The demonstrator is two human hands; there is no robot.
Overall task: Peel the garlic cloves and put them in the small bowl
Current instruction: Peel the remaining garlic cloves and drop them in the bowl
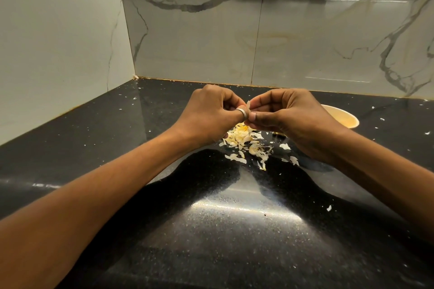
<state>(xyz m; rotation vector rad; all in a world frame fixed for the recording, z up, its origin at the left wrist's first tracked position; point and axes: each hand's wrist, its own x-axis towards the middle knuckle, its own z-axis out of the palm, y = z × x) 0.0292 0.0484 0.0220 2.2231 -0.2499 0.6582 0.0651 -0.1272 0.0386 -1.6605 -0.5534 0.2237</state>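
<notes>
Speckled black counter (211,230) | L hand (211,114), R hand (291,119): grips pinch papery clove (248,103) | flaky peels (244,141) beneath

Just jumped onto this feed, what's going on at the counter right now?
A person is peeling garlic over a black counter. The left hand and right hand meet in mid-air, both pinching a garlic clove, of which only a pale sliver shows between the fingers. Directly below lies a pile of skins. The small bowl sits behind the right hand, partly hidden; what it holds cannot be seen.
</notes>
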